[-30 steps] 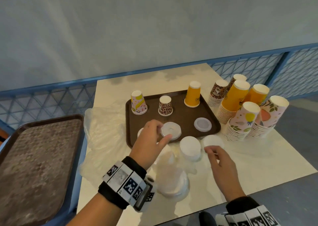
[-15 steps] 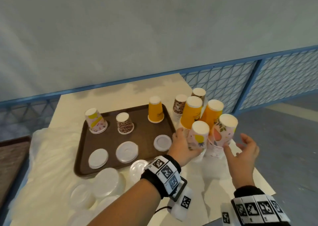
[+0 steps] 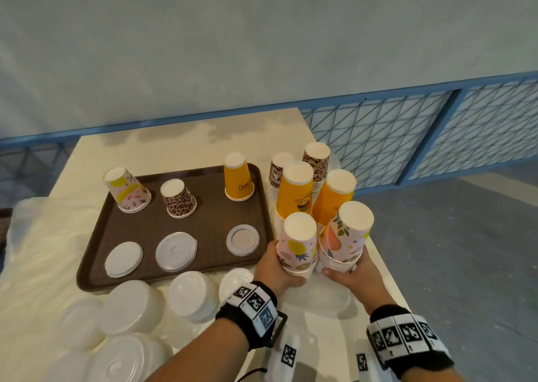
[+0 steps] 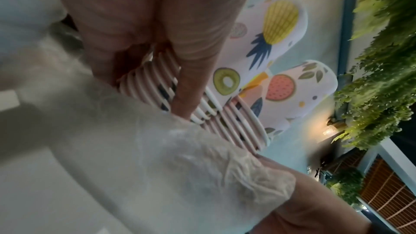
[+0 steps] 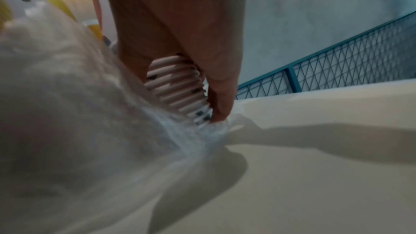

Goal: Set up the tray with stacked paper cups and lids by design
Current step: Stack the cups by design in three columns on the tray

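Note:
A brown tray [image 3: 96,265] holds three upturned cups: a pink fruit cup [image 3: 128,191], a leopard cup [image 3: 178,198] and an orange cup [image 3: 238,178]. A white lid [image 3: 123,259], [image 3: 176,251], [image 3: 243,239] lies in front of each. Right of the tray, my left hand [image 3: 276,268] grips the base of the nearer fruit cup stack [image 3: 298,245]. My right hand [image 3: 349,277] grips the base of the second fruit cup stack [image 3: 346,236]. The left wrist view shows fingers [image 4: 191,81] across that stack's rims [image 4: 144,81]. In the right wrist view fingers [image 5: 220,95] clasp stacked rims [image 5: 178,86].
Two orange cup stacks [image 3: 295,189] and two leopard cup stacks [image 3: 316,160] stand right behind the held stacks. Piles of white lids [image 3: 131,309] in clear plastic lie along the front left. The table's right edge [image 3: 387,265] is close, with a blue mesh railing [image 3: 378,137] beyond.
Both hands left the lids at the tray's front and moved right to the fruit cup stacks, then closed round their bases. The head view swung right.

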The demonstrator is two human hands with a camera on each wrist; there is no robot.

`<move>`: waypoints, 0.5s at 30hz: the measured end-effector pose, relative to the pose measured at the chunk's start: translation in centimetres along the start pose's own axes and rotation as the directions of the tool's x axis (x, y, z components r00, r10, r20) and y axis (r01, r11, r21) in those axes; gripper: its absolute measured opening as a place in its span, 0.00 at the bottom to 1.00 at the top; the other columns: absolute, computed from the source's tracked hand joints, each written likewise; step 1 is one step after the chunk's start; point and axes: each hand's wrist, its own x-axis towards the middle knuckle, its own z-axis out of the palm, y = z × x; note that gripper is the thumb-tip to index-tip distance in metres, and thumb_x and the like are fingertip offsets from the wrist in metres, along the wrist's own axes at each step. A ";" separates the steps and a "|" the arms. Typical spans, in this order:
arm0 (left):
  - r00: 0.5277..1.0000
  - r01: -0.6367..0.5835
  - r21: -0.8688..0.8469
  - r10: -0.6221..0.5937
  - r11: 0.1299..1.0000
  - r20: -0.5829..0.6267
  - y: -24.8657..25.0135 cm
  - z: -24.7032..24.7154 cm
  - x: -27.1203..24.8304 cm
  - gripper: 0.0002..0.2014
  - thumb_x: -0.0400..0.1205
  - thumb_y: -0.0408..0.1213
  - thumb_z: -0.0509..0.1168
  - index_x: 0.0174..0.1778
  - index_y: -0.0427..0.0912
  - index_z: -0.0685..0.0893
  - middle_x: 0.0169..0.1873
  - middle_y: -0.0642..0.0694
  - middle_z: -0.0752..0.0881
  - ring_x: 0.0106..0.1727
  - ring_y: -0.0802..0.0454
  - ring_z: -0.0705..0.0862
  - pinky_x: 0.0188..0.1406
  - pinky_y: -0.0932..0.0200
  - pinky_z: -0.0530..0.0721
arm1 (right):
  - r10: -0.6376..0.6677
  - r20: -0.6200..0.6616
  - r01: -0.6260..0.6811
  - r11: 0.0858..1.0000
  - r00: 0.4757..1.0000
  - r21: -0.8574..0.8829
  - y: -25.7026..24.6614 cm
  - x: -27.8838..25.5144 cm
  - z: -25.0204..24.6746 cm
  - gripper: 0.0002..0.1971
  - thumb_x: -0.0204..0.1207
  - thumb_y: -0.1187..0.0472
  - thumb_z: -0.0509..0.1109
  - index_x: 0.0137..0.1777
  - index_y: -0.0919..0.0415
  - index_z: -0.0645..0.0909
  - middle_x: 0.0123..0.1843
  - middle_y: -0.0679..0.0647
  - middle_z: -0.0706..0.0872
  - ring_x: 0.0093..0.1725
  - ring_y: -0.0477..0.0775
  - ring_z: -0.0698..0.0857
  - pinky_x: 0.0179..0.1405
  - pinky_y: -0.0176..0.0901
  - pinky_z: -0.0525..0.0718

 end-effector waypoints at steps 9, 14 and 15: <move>0.999 -0.044 0.017 0.044 0.999 0.009 1.1 -0.1 -0.3 0.44 0.50 0.45 0.81 0.64 0.46 0.72 0.61 0.46 0.85 0.64 0.44 0.83 0.64 0.49 0.81 | -0.013 0.024 0.011 0.997 1.000 0.073 0.4 0.0 -0.3 0.43 0.35 0.41 0.85 0.56 0.31 0.72 0.61 0.46 0.86 0.61 0.56 0.85 0.62 0.63 0.82; 0.985 -0.173 -0.110 0.174 0.979 0.002 2.1 -1.4 -1.1 0.42 0.44 0.48 0.79 0.56 0.58 0.72 0.57 0.51 0.87 0.60 0.50 0.85 0.62 0.44 0.83 | -0.102 0.039 0.090 0.967 0.994 0.239 -1.9 -1.8 -1.3 0.43 0.41 0.46 0.84 0.61 0.35 0.73 0.59 0.40 0.87 0.59 0.45 0.86 0.61 0.56 0.83; 0.979 -0.201 -0.121 0.203 0.972 0.001 2.5 -1.9 -1.4 0.43 0.44 0.48 0.80 0.58 0.57 0.72 0.57 0.53 0.87 0.60 0.52 0.85 0.62 0.46 0.84 | -0.125 0.037 0.111 0.959 0.992 0.260 -2.5 -2.0 -1.4 0.46 0.41 0.46 0.84 0.65 0.38 0.72 0.59 0.38 0.87 0.58 0.41 0.86 0.59 0.52 0.84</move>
